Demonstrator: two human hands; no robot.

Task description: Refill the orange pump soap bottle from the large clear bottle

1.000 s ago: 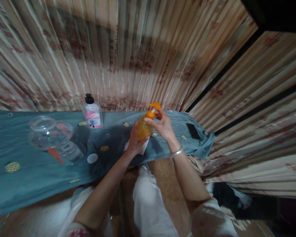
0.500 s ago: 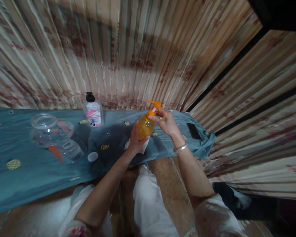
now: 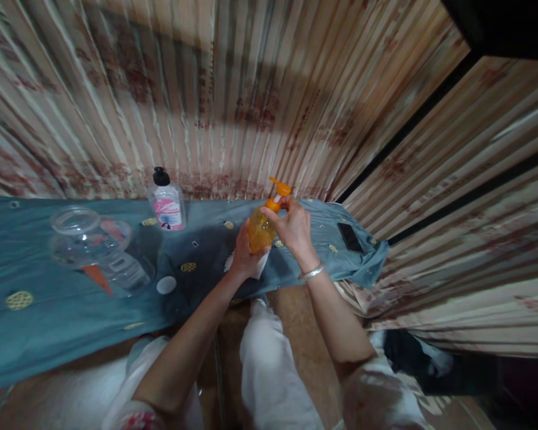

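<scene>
My left hand [image 3: 244, 254] is wrapped round the body of an orange pump bottle [image 3: 260, 230] held just above the blue cloth-covered table [image 3: 63, 310]. A white tissue or label shows under that hand. My right hand [image 3: 291, 227] is closed on the bottle's orange pump collar [image 3: 273, 204], with the pump head [image 3: 280, 186] raised on its white stem. A silver bangle sits on my right wrist.
A clear bottle with a black cap and pink label [image 3: 167, 203] stands at the back by the striped curtain. A large clear plastic jar [image 3: 96, 248] lies on the left, a white lid [image 3: 166, 285] near it. A dark phone [image 3: 348, 237] lies at the table's right end.
The pump head has come up a little on its stem. My right hand has turned and shifted slightly left on the collar. My left hand keeps its hold on the bottle.
</scene>
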